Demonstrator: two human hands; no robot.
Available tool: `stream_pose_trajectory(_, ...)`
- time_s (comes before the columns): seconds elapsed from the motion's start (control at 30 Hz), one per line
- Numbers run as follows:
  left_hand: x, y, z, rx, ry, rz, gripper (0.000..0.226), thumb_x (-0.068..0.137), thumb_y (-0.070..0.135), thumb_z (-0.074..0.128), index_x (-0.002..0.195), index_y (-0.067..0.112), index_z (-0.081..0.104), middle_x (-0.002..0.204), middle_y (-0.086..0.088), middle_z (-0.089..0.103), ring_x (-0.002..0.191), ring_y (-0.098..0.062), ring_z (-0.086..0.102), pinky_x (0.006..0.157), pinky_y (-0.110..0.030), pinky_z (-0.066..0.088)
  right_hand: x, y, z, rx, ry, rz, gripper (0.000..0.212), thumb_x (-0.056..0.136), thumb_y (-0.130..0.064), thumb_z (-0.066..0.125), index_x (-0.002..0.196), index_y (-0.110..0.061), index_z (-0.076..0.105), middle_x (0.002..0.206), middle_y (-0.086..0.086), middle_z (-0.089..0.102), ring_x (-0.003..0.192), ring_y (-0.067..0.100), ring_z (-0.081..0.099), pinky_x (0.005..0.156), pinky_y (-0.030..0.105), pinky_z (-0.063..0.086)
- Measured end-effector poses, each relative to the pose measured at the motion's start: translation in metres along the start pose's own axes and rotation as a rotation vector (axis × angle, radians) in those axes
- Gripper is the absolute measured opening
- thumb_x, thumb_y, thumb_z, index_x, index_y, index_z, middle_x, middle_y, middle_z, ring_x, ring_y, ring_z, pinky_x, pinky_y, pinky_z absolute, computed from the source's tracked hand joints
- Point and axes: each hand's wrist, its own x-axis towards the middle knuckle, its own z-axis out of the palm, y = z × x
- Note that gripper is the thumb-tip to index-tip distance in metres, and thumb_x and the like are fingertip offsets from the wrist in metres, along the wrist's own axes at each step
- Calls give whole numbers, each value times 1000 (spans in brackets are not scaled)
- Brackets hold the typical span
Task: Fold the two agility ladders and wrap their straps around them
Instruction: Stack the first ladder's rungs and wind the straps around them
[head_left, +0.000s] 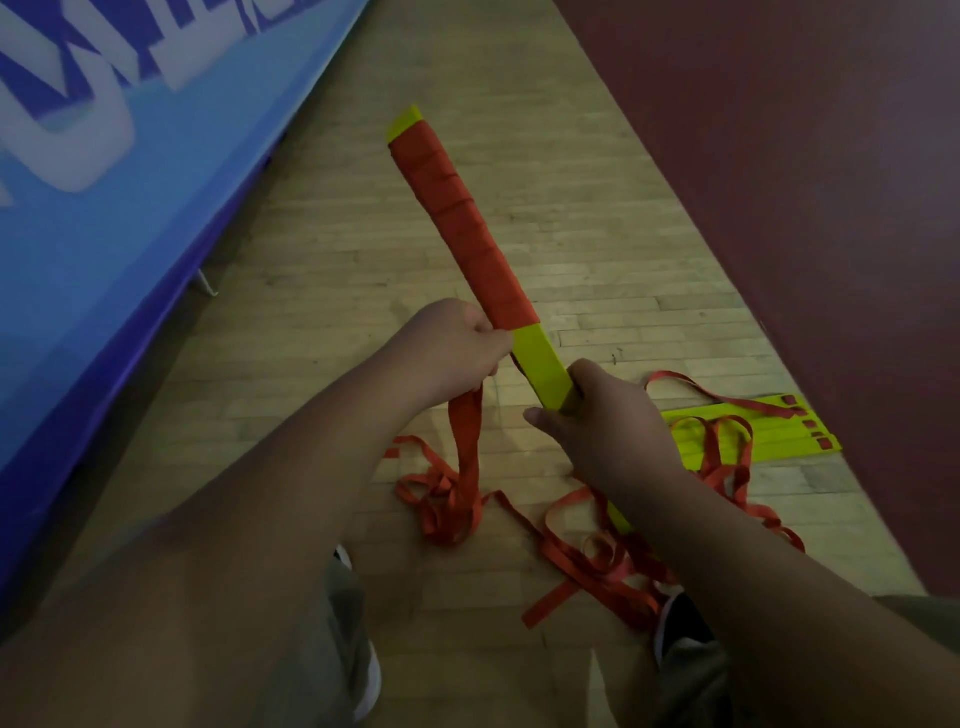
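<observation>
A folded stack of yellow ladder rungs (543, 364) points up and away from me, and red strap wrapping (457, 223) covers most of its length. My right hand (597, 421) grips the bare yellow lower end. My left hand (452, 343) pinches the red strap (467, 431) right at the edge of the wrapping; the strap hangs from it down to a loose pile (441, 499) on the floor. A second ladder (748, 426), yellow rungs stacked flat, lies on the floor to the right, with tangled red straps (597, 561) around it.
The wooden floor (322, 249) runs ahead between a blue banner wall (104, 182) on the left and a dark red mat (805, 182) on the right. My shoes (680, 623) stand among the loose straps.
</observation>
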Motion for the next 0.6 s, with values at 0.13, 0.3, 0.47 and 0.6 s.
stream_pose_trajectory(0.13,-8,8,7,38,60,7,55,99,68,64,80,18,74,73,0,72,68,-14,69,65,-33,51,-4,-5,-4,-59,9,-67,41,97,-50,80,92,-31,44,77,-8,58,70,13,55,56,34,34)
stream_pose_trajectory(0.3,-5,10,11,-60,111,-33,51,102,69,58,88,22,74,88,0,76,81,-12,71,65,-29,45,-8,-14,-6,-189,-12,-162,32,103,-49,73,100,-32,46,83,-10,59,72,10,57,58,32,43)
stream_pose_trajectory(0.47,2,5,4,-60,54,-3,51,108,62,54,82,21,72,82,5,72,78,-11,67,65,-30,42,3,-17,-15,176,-199,-7,34,100,-55,73,121,-30,61,106,-12,70,88,11,73,81,39,62)
stream_pose_trajectory(0.6,8,2,-3,-58,38,48,54,110,62,49,89,20,76,91,0,76,82,-15,68,72,-33,47,4,-15,-25,319,-408,59,38,101,-53,72,133,-33,66,114,-12,77,92,4,76,96,37,61)
